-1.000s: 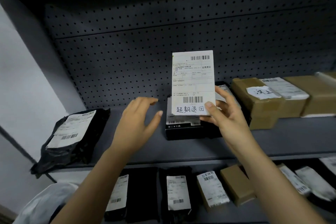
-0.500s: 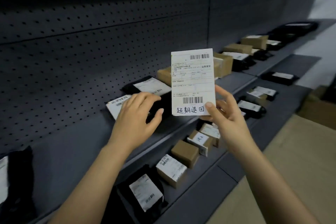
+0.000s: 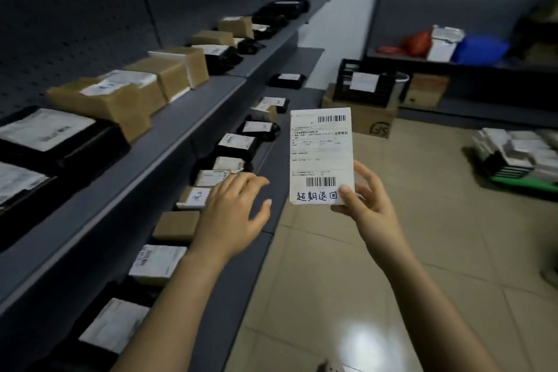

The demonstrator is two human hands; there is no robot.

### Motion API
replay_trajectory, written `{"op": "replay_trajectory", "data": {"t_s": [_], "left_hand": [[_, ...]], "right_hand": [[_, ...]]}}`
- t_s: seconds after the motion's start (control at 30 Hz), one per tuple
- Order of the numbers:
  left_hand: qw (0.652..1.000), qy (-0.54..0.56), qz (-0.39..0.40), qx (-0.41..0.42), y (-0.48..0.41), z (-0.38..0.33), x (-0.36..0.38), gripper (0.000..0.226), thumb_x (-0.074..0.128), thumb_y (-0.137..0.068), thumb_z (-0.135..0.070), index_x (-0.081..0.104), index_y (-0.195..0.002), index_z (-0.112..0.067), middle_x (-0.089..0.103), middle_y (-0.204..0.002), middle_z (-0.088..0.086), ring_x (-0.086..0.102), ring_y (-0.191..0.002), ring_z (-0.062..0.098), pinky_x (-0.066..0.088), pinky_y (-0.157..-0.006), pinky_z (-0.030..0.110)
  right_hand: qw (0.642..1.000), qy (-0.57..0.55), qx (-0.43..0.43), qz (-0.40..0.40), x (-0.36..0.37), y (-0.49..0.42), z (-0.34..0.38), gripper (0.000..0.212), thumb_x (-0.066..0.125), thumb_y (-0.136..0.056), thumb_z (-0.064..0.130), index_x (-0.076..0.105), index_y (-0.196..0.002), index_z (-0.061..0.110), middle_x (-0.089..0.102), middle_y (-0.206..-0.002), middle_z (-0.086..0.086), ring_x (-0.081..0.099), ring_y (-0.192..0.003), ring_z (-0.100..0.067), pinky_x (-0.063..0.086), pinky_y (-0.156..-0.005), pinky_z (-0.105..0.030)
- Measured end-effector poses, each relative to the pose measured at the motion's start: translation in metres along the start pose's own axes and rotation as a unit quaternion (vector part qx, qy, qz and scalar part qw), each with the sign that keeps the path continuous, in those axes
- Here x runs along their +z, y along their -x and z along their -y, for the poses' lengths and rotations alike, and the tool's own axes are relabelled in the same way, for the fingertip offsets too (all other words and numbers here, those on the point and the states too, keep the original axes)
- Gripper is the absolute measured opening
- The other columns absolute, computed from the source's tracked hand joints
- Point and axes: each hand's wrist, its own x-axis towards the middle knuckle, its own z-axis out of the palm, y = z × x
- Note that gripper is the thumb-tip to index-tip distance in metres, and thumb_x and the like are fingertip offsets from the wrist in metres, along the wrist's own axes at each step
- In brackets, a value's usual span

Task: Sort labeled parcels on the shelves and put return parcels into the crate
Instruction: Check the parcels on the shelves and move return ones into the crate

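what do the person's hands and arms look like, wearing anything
Left hand and right hand are ungloved, with no rings on the fingers that show. Left forearm and right forearm are uncovered to the frame's edge: no sleeve, watch or bracelet in view. The nails that show look short and unpainted.

You are facing an upper shelf [image 3: 193, 112] carrying brown boxes [image 3: 102, 100] and black labeled parcels [image 3: 45, 136]; the lower shelf [image 3: 273, 160] is holding more parcels [image 3: 235, 142], and a cardboard box [image 3: 368, 119] is sitting on the tiled floor [image 3: 422, 220].
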Motion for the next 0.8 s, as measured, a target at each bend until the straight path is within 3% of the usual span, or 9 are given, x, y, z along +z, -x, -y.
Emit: {"op": "replay_trajectory", "data": {"t_s": [0.3,0.43,0.8], "left_hand": [[0.995,0.072,0.070,0.007,-0.053,-0.080,0.112,0.039,0.043,-0.085,-0.039,0.061,-0.113,-0.017,0.059,-0.112,-0.001,0.053,-0.106,0.021,0.045,-0.091,0.038],[0.994,0.069,0.081,0.010,-0.084,-0.108,0.155,0.031,0.054,-0.085,-0.032,0.061,-0.112,-0.019,0.059,-0.111,-0.004,0.049,-0.106,0.016,0.042,-0.091,0.035],[0.987,0.076,0.143,0.006,-0.173,-0.123,0.246,0.029,0.068,-0.085,-0.022,0.061,-0.113,-0.019,0.058,-0.112,-0.004,0.052,-0.106,0.019,0.039,-0.093,0.034]], "right_hand": [[0.993,-0.013,0.057,-0.102,-0.117,-0.030,-0.042,0.044,0.056,-0.096,0.010,0.045,-0.136,0.026,0.065,-0.119,-0.013,0.070,-0.090,-0.013,0.056,-0.072,-0.028],[0.989,-0.022,0.084,-0.119,-0.162,-0.058,-0.057,0.042,0.057,-0.096,0.012,0.045,-0.133,0.029,0.066,-0.117,-0.010,0.071,-0.091,-0.015,0.055,-0.073,-0.027],[0.980,-0.026,0.122,-0.157,-0.226,-0.147,-0.097,0.039,0.057,-0.097,0.013,0.047,-0.125,0.037,0.066,-0.117,-0.008,0.069,-0.096,-0.018,0.055,-0.074,-0.028]]}}
